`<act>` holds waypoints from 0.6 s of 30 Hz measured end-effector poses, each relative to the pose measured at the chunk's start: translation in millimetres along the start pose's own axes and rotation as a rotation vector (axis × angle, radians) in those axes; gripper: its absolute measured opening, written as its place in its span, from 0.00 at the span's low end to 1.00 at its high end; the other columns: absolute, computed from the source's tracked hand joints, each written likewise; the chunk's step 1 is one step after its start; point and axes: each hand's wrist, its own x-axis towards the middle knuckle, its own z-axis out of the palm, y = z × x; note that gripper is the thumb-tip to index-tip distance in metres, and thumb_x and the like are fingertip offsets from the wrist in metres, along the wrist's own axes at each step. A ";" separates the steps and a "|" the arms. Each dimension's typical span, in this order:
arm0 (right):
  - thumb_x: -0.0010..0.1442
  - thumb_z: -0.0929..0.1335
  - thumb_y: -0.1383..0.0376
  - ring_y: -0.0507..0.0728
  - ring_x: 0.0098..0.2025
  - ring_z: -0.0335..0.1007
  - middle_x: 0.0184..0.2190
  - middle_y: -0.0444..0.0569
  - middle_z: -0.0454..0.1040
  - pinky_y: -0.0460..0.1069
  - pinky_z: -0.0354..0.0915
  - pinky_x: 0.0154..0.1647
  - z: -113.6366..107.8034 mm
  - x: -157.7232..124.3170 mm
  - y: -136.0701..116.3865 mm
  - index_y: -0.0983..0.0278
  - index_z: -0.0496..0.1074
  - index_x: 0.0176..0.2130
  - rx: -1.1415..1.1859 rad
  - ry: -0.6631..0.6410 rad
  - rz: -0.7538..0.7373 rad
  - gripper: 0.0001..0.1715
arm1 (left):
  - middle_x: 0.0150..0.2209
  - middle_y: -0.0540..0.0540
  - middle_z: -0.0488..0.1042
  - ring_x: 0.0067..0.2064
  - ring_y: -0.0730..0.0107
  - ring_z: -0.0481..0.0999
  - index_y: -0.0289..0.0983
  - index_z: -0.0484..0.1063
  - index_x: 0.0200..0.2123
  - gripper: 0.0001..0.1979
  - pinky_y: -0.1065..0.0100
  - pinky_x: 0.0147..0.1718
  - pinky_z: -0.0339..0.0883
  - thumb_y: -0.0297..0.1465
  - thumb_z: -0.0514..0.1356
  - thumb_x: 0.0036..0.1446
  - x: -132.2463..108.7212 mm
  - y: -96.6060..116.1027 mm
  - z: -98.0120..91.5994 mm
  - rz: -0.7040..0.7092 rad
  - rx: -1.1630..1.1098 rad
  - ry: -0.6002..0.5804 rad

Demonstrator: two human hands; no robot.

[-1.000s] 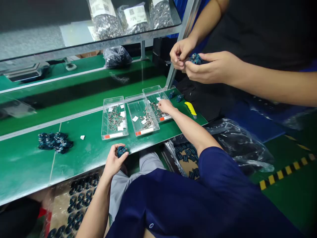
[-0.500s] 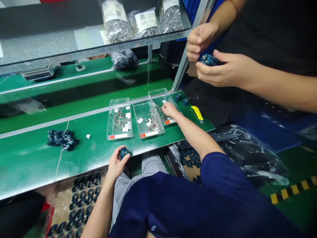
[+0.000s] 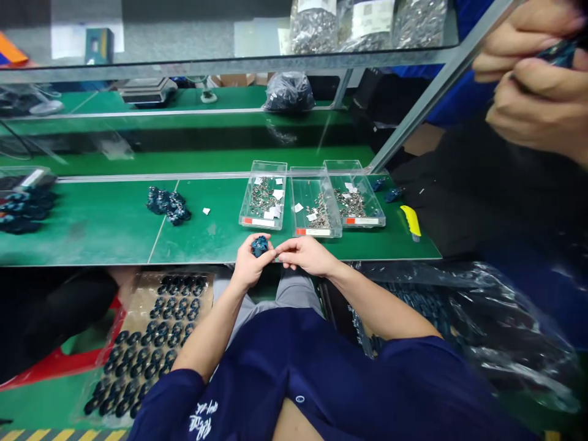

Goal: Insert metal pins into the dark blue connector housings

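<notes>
Green matting covers the worktop (image 3: pixel 92 226), and at its near edge the person's left hand (image 3: pixel 250 264) is closed around a small blue part (image 3: pixel 260 245), thumb and fingers gripping it just above the lap. The right hand (image 3: pixel 307 255) meets it with fingertips pinched together; whether a tiny metal piece sits between them I cannot tell. To my eye the work would go best with the part braced steady by the edge and turned face-up toward the pinching fingers. Three clear trays (image 3: pixel 316 205) of small metal bits stand just beyond, with a yellow knife (image 3: pixel 411 220) to their right and a heap of blue parts (image 3: pixel 168 204) to the left. A co-worker's hands (image 3: pixel 535 92) work up at the right, well apart; nothing blocks the reach to the trays.
</notes>
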 end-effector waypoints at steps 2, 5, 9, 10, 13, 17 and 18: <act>0.55 0.72 0.58 0.49 0.22 0.67 0.25 0.46 0.77 0.44 0.64 0.23 12.0 3.5 1.0 0.67 0.79 0.42 -0.008 0.008 -0.043 0.17 | 0.30 0.53 0.71 0.28 0.76 0.70 0.37 0.67 0.46 0.24 0.70 0.31 0.66 0.33 0.71 0.47 -5.6 0.2 -5.1 -0.012 -0.101 0.029; 0.58 0.70 0.57 0.49 0.22 0.67 0.25 0.47 0.77 0.44 0.62 0.21 26.2 8.4 5.2 0.67 0.78 0.41 -0.002 0.077 -0.102 0.17 | 0.29 0.55 0.69 0.26 0.78 0.68 0.38 0.65 0.47 0.25 0.71 0.29 0.64 0.32 0.70 0.47 -10.1 1.7 -12.1 -0.014 -0.247 0.033; 0.61 0.68 0.57 0.50 0.24 0.69 0.26 0.46 0.77 0.44 0.63 0.23 30.8 12.9 0.6 0.65 0.75 0.42 -0.072 0.185 -0.208 0.15 | 0.30 0.54 0.70 0.26 0.77 0.69 0.40 0.59 0.49 0.25 0.73 0.25 0.60 0.33 0.67 0.50 -12.1 6.9 -20.8 -0.064 -0.316 -0.005; 0.62 0.68 0.57 0.51 0.25 0.70 0.27 0.47 0.77 0.45 0.64 0.25 29.3 13.7 -3.5 0.65 0.74 0.42 -0.109 0.194 -0.239 0.15 | 0.31 0.54 0.70 0.26 0.76 0.70 0.41 0.58 0.49 0.25 0.74 0.23 0.58 0.33 0.66 0.50 -12.5 8.1 -22.8 -0.091 -0.333 -0.028; 0.64 0.68 0.59 0.52 0.30 0.72 0.30 0.47 0.77 0.46 0.67 0.33 23.5 16.1 -19.1 0.65 0.74 0.39 -0.245 0.146 -0.330 0.11 | 0.31 0.52 0.71 0.26 0.75 0.71 0.41 0.56 0.47 0.24 0.74 0.22 0.58 0.34 0.63 0.49 -13.2 9.4 -26.9 -0.139 -0.354 -0.072; 0.65 0.66 0.62 0.55 0.38 0.72 0.36 0.49 0.76 0.50 0.68 0.44 19.8 21.5 -33.3 0.64 0.75 0.36 -0.455 0.038 -0.528 0.10 | 0.34 0.47 0.72 0.31 0.69 0.74 0.37 0.62 0.46 0.20 0.72 0.23 0.63 0.37 0.62 0.52 -13.0 5.8 -29.2 -0.116 -0.284 -0.047; 0.66 0.66 0.62 0.55 0.40 0.71 0.37 0.50 0.75 0.51 0.67 0.46 19.7 23.1 -34.6 0.63 0.75 0.36 -0.488 0.025 -0.575 0.10 | 0.35 0.47 0.73 0.33 0.68 0.75 0.36 0.64 0.47 0.19 0.71 0.24 0.64 0.38 0.61 0.54 -12.9 4.5 -29.8 -0.113 -0.266 -0.048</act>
